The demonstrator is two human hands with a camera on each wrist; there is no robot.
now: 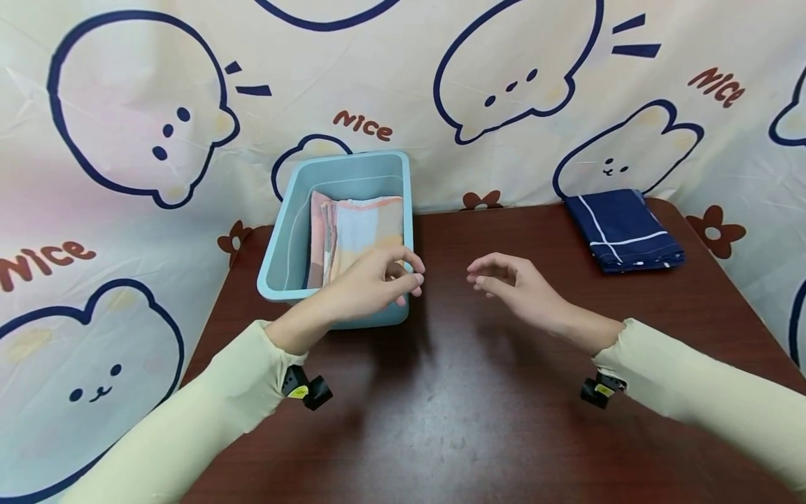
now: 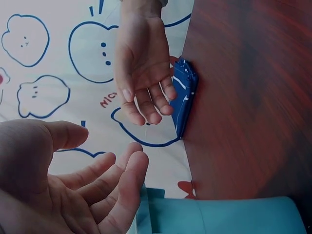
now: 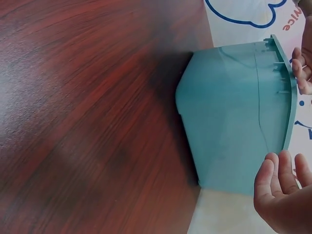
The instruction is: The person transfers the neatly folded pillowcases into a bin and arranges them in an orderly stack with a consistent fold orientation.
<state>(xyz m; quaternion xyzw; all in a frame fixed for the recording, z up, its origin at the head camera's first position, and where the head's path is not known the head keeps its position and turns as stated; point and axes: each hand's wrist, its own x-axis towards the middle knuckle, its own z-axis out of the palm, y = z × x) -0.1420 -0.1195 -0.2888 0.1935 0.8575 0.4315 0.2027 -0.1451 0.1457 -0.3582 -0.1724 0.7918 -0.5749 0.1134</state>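
My left hand (image 1: 384,276) hovers over the front right corner of a light blue plastic bin (image 1: 271,262), its fingers loosely bent around nothing. Inside the bin stand folded cloths (image 1: 355,227) in pink, white, pale blue and tan. To the right, over the table, my right hand (image 1: 519,283) hangs with relaxed, slightly bent fingers and holds nothing. The palms roughly face each other with a gap between them. In the left wrist view both the left hand (image 2: 83,185) and the right hand (image 2: 146,73) show bare palms.
A folded navy cloth (image 1: 623,231) with white lines lies at the back right of the dark brown wooden table (image 1: 453,420). A cartoon-printed curtain (image 1: 403,84) hangs behind and along both sides. The bin stands near the table's back left.
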